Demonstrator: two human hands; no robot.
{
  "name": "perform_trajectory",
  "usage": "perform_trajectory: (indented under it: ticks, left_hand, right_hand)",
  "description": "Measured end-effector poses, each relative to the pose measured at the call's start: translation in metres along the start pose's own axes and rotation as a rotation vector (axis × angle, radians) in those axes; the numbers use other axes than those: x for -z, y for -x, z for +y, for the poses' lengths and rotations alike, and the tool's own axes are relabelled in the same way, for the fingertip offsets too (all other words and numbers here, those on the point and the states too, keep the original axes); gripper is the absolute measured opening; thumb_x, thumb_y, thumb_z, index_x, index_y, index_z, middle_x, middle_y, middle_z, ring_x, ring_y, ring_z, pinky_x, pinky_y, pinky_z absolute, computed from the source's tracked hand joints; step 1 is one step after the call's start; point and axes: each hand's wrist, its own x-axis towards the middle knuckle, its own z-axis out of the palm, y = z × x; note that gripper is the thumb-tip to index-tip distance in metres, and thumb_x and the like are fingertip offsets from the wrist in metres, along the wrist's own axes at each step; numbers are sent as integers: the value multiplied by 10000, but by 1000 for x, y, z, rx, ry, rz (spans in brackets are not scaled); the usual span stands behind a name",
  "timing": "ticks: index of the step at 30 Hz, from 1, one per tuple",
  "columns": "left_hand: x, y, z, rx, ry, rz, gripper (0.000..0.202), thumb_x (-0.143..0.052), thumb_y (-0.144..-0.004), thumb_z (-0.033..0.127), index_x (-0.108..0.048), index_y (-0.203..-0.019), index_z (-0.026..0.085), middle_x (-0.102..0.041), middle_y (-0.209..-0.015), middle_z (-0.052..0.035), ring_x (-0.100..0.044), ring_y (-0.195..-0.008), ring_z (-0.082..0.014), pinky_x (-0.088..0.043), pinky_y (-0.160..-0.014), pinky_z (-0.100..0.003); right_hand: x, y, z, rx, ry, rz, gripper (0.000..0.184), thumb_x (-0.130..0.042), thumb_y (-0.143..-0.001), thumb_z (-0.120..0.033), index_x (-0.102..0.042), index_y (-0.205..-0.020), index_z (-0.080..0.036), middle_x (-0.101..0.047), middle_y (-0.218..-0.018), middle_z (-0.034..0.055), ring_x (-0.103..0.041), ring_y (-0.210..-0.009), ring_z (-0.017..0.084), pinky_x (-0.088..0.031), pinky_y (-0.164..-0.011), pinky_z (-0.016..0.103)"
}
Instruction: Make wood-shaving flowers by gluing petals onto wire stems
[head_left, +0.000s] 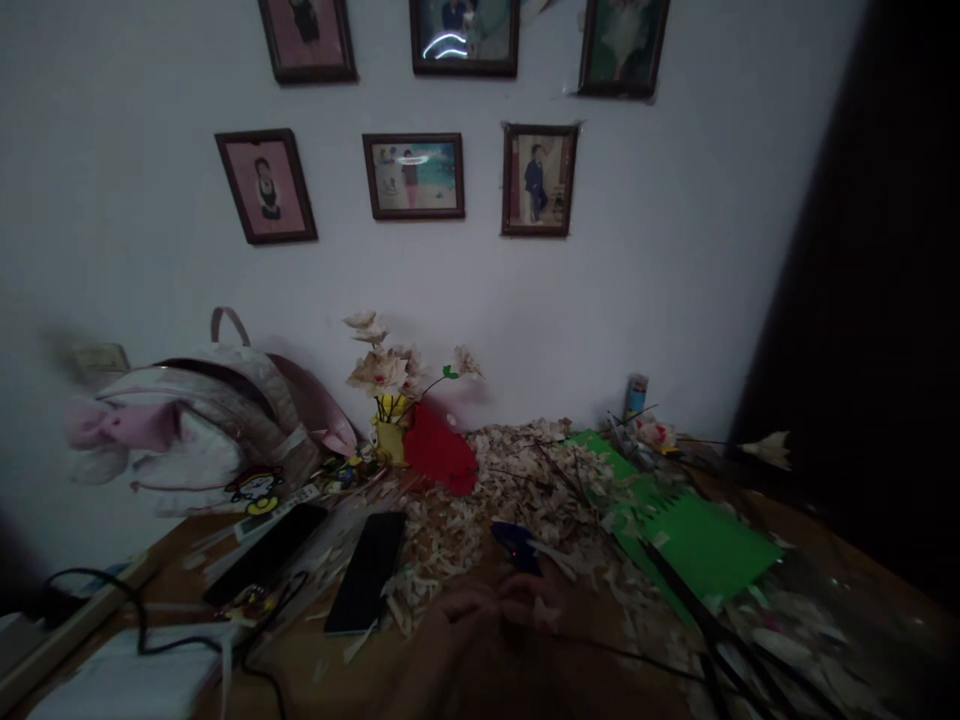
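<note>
We look down on a pale painted wall (600, 270) hung with six dark-framed photographs (414, 176), and below it runs a brown wooden table (292, 670) crowded from end to end. At the left stands a large white-and-pink backpack (202, 430) with a pink bow and a cartoon badge. Toward the right lies a bright green paper sheet (694, 545), partly buried, and beside it spreads a broad heap of pale curled shavings (525, 460) scattered with thin dark stems. Two black slab-shaped phones (367, 570) lie left of the heap, while long black scissors (720, 620) sit at the lower right, blurred at the frame's edge. Against the wall, a yellow vase (390, 440) holds pale petalled flowers (379, 370) and stands touching a crumpled red cloth (439, 450), and farther right we find a small blue can (636, 395). The person's left hand (465, 612) and right hand (536, 598) sit close together at the table's near edge, fingers curled inward (the light here is so dim that they nearly melt into shadow). We cannot tell whether either hand is closed on anything. Just beyond them, almost at the right hand's fingertips, rests a small dark blue tool (516, 548) showing a tiny red light, on the heap's near edge.
</note>
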Motion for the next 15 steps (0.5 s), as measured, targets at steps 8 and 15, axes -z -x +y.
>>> perform_trajectory:
  ticks: [8,15]
  left_hand:
    - [11,-15,-23,-65,-17,-108,175,-671,-616,347,-705,-569,182,-685,-684,-55,-594,-747,-221,-453,-736,-326]
    - [12,-22,-35,-130,13,-84,158,-668,-605,329,-707,-541,190,-686,-644,-61,-599,-696,-220,-451,-712,-335]
  right_hand:
    - [14,-14,22,-47,50,-40,382,-583,-661,-557,-634,-791,-201,-630,-758,16,-580,-745,164,-442,-697,299]
    - [8,-15,27,-66,91,-8,478,-524,-620,-633,-607,-774,-189,-566,-657,2,-518,-623,130,-412,-599,252]
